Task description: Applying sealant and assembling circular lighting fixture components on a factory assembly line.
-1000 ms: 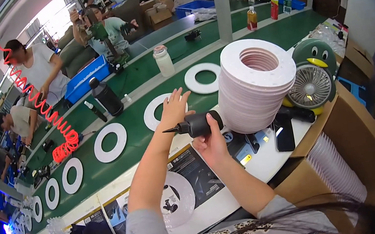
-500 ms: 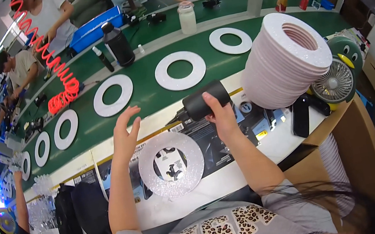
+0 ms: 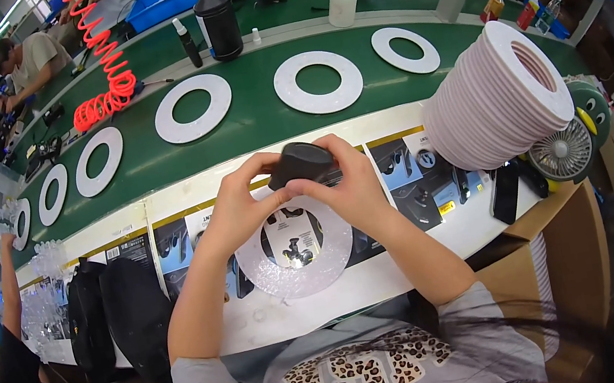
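Note:
My left hand [image 3: 240, 207] and my right hand [image 3: 350, 184] both grip a black bottle-shaped tool [image 3: 302, 164], held above a white ring [image 3: 294, 252] that lies flat on the white bench edge in front of me. The ring's surface looks speckled. A tall leaning stack of white rings [image 3: 498, 94] stands on the bench at my right, a short way from my right hand.
Several white rings [image 3: 193, 107] lie in a row on the green conveyor belt [image 3: 263, 122]. A black bottle [image 3: 218, 21], a white jar [image 3: 342, 1] and a red coiled hose [image 3: 104, 71] stand beyond. A small fan [image 3: 564, 148] sits right. Other people work at left.
My left hand came down from open in the air and closed on the black tool with my right. The view tilted down toward the ring on the bench.

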`<state>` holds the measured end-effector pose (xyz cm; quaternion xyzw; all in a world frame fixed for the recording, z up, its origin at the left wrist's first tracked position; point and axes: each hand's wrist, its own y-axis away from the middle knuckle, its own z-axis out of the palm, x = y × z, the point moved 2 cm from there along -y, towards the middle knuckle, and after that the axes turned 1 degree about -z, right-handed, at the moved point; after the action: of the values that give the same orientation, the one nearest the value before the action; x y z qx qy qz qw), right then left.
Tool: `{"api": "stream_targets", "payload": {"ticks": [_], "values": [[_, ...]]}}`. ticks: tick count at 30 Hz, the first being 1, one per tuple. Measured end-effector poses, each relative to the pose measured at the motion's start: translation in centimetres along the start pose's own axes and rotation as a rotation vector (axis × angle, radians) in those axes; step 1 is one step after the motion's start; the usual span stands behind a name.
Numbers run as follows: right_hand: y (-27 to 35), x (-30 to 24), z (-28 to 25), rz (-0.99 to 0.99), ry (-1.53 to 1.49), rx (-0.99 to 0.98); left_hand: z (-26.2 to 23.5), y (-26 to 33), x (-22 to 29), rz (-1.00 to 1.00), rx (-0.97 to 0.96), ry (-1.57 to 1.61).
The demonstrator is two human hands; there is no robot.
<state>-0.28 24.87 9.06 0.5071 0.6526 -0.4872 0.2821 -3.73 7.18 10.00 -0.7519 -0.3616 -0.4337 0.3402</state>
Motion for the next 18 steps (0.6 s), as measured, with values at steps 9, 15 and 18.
{"api": "stream_targets", "payload": {"ticks": [9, 15, 18], "values": [[-1.5, -0.1, 2.0, 0.071, -0.318, -0.058, -1.1, 0.6, -0.6, 0.0, 0.198, -0.12], [-0.9, 0.8, 2.7, 0.013, -0.181, -0.005, -0.9, 0.5, -1.5, -0.043, 0.181, -0.114], [-0.8, 0.8, 2.7, -0.008, -0.141, 0.018, -0.7, 0.5, -2.0, -0.011, 0.219, -0.141]]}}
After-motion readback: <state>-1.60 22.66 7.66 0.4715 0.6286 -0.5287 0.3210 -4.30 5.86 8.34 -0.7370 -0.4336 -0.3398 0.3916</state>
